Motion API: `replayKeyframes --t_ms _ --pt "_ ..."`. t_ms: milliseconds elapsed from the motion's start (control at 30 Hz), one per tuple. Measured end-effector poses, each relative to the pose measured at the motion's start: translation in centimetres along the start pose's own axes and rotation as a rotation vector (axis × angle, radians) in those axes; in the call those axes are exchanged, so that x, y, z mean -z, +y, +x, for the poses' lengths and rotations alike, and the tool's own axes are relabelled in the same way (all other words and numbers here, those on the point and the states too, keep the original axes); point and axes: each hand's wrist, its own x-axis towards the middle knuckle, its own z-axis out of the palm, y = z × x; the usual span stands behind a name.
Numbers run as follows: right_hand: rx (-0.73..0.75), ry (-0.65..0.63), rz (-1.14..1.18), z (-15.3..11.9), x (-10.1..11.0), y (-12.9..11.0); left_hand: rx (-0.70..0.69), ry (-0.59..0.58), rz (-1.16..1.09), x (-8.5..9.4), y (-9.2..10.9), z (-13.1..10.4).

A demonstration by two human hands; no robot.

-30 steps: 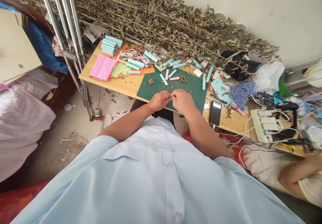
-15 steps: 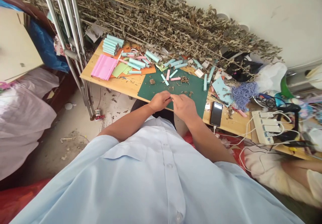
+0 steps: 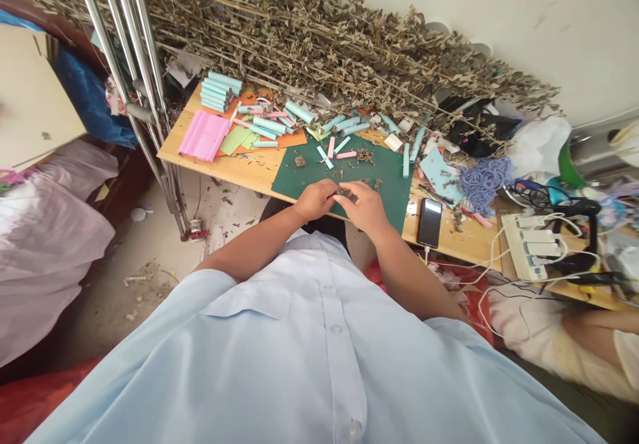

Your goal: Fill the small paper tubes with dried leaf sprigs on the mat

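Note:
Both hands meet over the near edge of a green mat. My left hand is closed, its fingertips on a small brownish bit of dried leaves. My right hand curves in from the other side, with thumb and forefinger slightly parted around the same bit. Beyond them on the mat lie thin pink and light-blue paper tubes, among them a pink tube and a blue tube. A clump of dried leaves rests to the left, with more crumbs to the right.
Thick blue paper rolls, pink paper and orange sheets cover the table's left. Dried stalks are heaped along the back. On the right are a phone, purple yarn and a power strip. Metal crutches stand left.
My right thumb and forefinger have parted a little, showing the brownish bit between the hands. My left hand stays nearly in place. The view has shifted slightly.

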Motion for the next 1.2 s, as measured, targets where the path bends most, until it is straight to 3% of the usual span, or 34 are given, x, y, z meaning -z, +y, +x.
replayKeyframes --t_ms 233,433,533,600,700,800,867,967,1200 --pt "-0.088 0.081 0.106 0.4 -0.8 0.3 -0.008 0.008 -0.016 0.0 0.1 0.1" --pt "-0.397 0.078 0.502 1.4 -1.7 0.7 -0.022 0.011 -0.018 -0.1 -0.1 0.0" --pt "-0.444 0.083 0.582 1.5 -2.0 0.9 -0.012 0.009 -0.012 -0.1 -0.1 0.1" --pt "-0.374 0.122 0.532 1.2 -1.8 1.1 -0.003 0.013 -0.004 -0.1 0.0 0.1" --pt "-0.13 0.169 0.321 0.3 -0.7 1.3 0.004 0.026 0.002 -0.1 0.1 0.1" --pt "0.152 0.104 0.078 -0.5 0.4 1.5 -0.003 0.019 -0.008 0.0 0.1 0.0" --pt "0.257 0.061 -0.042 -0.7 0.8 1.6 -0.003 0.01 -0.012 0.0 0.1 0.0" --pt "0.302 0.017 -0.154 -0.6 0.9 1.4 0.006 0.01 -0.009 0.1 0.1 0.0" --pt "0.254 -0.054 -0.23 -0.1 0.5 -0.2 -0.003 0.015 -0.022 0.5 0.3 0.1"
